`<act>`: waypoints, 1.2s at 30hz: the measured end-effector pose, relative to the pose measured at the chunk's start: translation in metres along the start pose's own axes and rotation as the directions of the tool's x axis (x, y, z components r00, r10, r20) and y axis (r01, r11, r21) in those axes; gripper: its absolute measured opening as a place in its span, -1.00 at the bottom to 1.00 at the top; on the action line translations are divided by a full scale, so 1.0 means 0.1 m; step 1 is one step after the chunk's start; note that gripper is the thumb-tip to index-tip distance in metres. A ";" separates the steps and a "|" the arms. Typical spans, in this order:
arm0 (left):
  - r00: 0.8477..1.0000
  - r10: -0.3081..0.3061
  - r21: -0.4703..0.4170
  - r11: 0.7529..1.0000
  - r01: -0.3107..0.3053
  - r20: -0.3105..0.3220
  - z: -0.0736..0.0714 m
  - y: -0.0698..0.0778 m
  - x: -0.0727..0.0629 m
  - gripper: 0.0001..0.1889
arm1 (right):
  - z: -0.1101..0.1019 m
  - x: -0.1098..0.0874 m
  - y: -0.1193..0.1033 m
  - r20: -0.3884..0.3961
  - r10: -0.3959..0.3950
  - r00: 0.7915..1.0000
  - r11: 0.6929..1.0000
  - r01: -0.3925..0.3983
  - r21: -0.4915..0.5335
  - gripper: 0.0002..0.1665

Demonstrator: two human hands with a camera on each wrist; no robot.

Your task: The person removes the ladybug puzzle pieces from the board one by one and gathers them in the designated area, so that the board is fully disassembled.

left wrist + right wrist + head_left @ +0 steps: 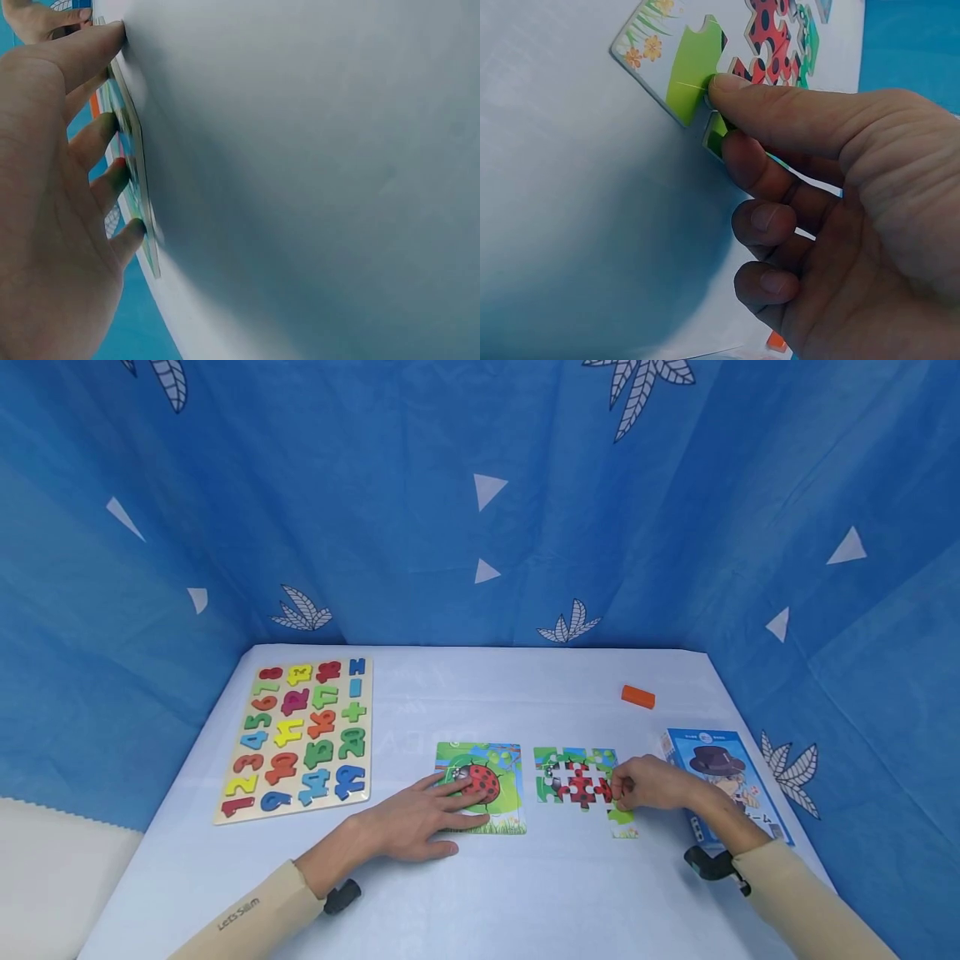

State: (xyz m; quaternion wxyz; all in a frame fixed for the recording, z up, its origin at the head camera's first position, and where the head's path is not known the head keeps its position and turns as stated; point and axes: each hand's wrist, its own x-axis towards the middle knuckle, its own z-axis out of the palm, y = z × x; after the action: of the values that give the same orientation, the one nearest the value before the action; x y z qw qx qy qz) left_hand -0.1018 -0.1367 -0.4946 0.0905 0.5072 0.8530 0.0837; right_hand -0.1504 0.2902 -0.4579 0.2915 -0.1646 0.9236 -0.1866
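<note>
My left hand (pixel 416 818) lies with spread fingers over a ladybug picture board (pixel 510 777); its fingertips (pixel 120 172) touch the printed face. To the right is a partly joined ladybug jigsaw puzzle (pixel 576 789), with gaps among its pieces. At that puzzle's right edge, my right hand (pixel 652 781) pinches a green puzzle piece (pixel 717 129) between thumb and index finger, the other fingers curled in. Much of that piece is hidden behind the fingers. Close by the thumb tip lies a corner piece (pixel 682 71) with orange flowers and green grass.
A wooden number board (pixel 369 693) with coloured numerals lies at the left. An orange block (pixel 638 697) is at the back right. Under and beside the right forearm lies a blue box (pixel 686 747) with a cartoon figure. Blue curtains (pixel 420 527) stand behind the table.
</note>
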 end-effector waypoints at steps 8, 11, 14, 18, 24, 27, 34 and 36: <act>1.000 -0.008 -0.001 1.000 0.008 0.008 -0.01 0.01 0.00 -0.37 | -0.06 0.02 -0.08 -0.024 -0.009 1.000 1.000 0.009 -0.007 -0.87; 1.000 -0.009 0.000 1.000 0.009 -0.002 -0.01 0.01 -0.01 -0.36 | -0.06 0.04 -0.17 -0.032 -0.042 0.999 0.999 0.042 -0.002 -0.88; 1.000 -0.014 -0.004 1.000 0.014 -0.017 -0.01 0.02 -0.03 -0.37 | -0.01 0.10 -0.29 -0.046 -0.078 0.996 0.997 0.078 -0.004 -0.89; 0.998 -0.030 -0.028 0.999 0.029 -0.051 -0.03 0.02 -0.10 -0.39 | 0.11 0.19 -0.46 -0.105 -0.143 0.984 0.989 0.146 0.022 -0.93; 0.993 -0.080 -0.061 0.995 0.075 -0.083 -0.03 0.00 -0.24 -0.42 | 0.33 0.32 -0.79 -0.218 -0.291 0.932 0.946 0.314 0.081 -0.91; 0.991 -0.094 -0.066 0.994 0.088 -0.090 -0.01 -0.02 -0.29 -0.43 | 0.44 0.37 -0.96 -0.231 -0.338 0.912 0.928 0.364 0.077 -0.80; 0.991 -0.097 -0.082 0.993 0.090 -0.094 0.03 -0.06 -0.35 -0.44 | 0.70 0.49 -1.23 -0.156 -0.393 0.906 0.918 0.397 -0.005 -0.55; 0.991 -0.106 -0.095 0.991 0.098 -0.081 0.04 -0.06 -0.36 -0.44 | 0.75 0.51 -1.28 -0.138 -0.401 0.906 0.916 0.400 -0.033 -0.51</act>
State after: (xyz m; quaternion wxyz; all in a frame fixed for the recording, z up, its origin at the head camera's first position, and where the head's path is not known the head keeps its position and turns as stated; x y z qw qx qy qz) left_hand -0.0892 -0.1712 -0.4976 0.0812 0.4541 0.8762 0.1394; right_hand -0.1196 0.1385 -0.4827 0.1803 -0.3373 0.8889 -0.2519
